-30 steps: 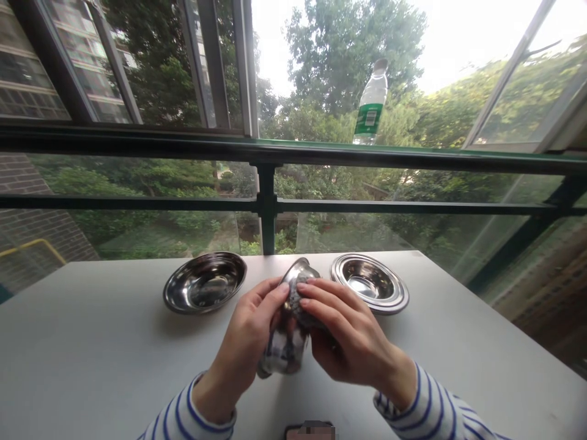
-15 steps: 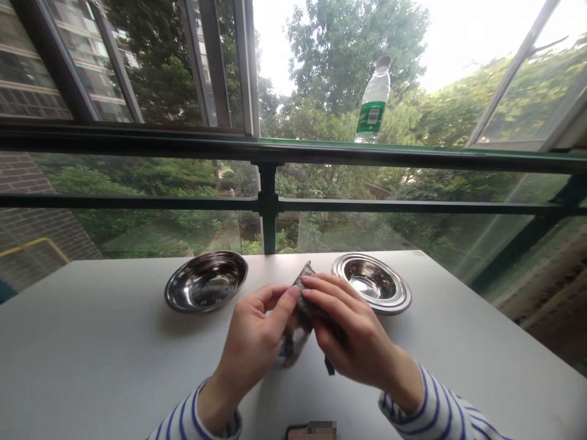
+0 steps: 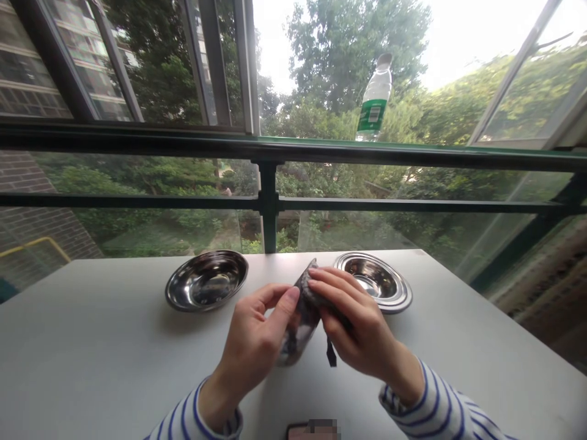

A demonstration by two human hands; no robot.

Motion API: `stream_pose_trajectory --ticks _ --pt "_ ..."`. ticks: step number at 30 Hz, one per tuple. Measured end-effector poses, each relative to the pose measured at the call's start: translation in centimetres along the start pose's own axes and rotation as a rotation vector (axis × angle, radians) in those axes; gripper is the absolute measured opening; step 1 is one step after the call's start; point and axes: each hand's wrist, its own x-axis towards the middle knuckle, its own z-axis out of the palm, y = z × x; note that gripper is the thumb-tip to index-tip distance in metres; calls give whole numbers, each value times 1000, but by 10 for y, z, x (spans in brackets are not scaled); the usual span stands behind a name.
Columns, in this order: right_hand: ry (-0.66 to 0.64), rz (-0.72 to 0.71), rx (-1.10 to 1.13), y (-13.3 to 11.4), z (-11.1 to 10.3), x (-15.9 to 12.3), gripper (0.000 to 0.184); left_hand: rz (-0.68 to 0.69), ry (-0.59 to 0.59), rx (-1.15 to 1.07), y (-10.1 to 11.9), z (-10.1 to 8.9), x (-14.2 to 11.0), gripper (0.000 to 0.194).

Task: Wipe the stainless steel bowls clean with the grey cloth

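Over the middle of the table, my left hand [image 3: 254,339] is closed on the near left edge of a shiny metal bowl [image 3: 298,336], tilted up nearly edge-on. Its thumb presses on the side facing my right hand. My right hand [image 3: 355,321] is closed around a dark grey cloth [image 3: 308,287] and presses it against the bowl's upper part. A small dark strip [image 3: 331,354] hangs below the right palm. Fingers cover much of the cloth and part of the bowl.
A dark shiny steel bowl [image 3: 208,284] sits at the back left of the white table [image 3: 114,354]. Stacked wide-rimmed steel bowls [image 3: 397,293] stand at back right. A plastic bottle [image 3: 373,104] stands on the railing [image 3: 413,157]. A dark-edged flat object [image 3: 298,432] lies at the near edge.
My right hand and the cloth have shifted slightly right along the bowl. The hanging strip shows more fully. My left hand keeps its hold almost unmoved.
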Motion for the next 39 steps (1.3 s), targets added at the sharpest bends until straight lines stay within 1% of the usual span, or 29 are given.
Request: stream_pose_trajectory --ticks 1,2,5,6,7,8,11,12,13,14,15,17,19,20,21,22,23,25,27,29,30,33,36,39 --pt "16 26 9 2 1 0 38 2 -4 1 -1 0 0 23" --pt "40 88 23 6 1 0 35 1 -8 2 -1 0 0 23" --pt "100 363 78 16 3 0 29 -4 -1 5 -3 0 0 24" --pt "112 413 82 16 4 1 29 -8 3 1 -3 0 0 24" --pt "113 414 76 15 3 1 30 -12 8 -6 -3 0 0 24" --pt "105 366 60 11 3 1 30 -16 16 -17 -3 0 0 23" --pt "34 106 11 -2 1 2 36 -28 44 -54 -3 2 0 23" --pt "13 48 12 -4 1 2 37 -29 64 -64 -3 2 0 23" --pt "10 31 20 -4 1 2 38 -29 84 -70 -3 2 0 23" --pt "26 59 34 -2 2 2 37 -31 92 -73 -4 3 0 23" --pt "55 129 54 2 2 2 35 -35 89 -73 -4 2 0 24" --pt "97 349 113 14 4 2 30 -45 61 -66 -4 2 0 25" --pt "93 551 177 23 6 1 28 -52 38 -67 -3 2 0 25" --pt "86 609 196 25 7 1 28 -55 44 -78 -3 1 0 24" --pt "87 632 199 25 7 1 29 -59 58 -96 -2 2 0 24" --pt "98 620 183 23 7 1 29 -65 70 -117 -1 2 0 23" --pt "114 575 153 19 7 1 30 -72 81 -136 0 3 -1 22" --pt "119 408 79 10 5 1 31 -84 95 -161 2 4 -2 21" --pt "81 203 18 1 4 2 34 -85 96 -160 2 6 -2 21" --pt "43 71 -21 -5 2 2 37 -85 102 -162 2 7 -2 21" --pt "35 44 -32 -6 1 3 39 -88 104 -170 1 8 -1 21" --pt "35 29 -49 -6 1 3 39 -128 80 -226 1 8 0 24" --pt "19 -6 -74 -8 2 3 40 -192 -7 -296 2 7 1 29" --pt "-17 -76 -98 -11 3 2 44 -229 -103 -369 4 6 2 31"
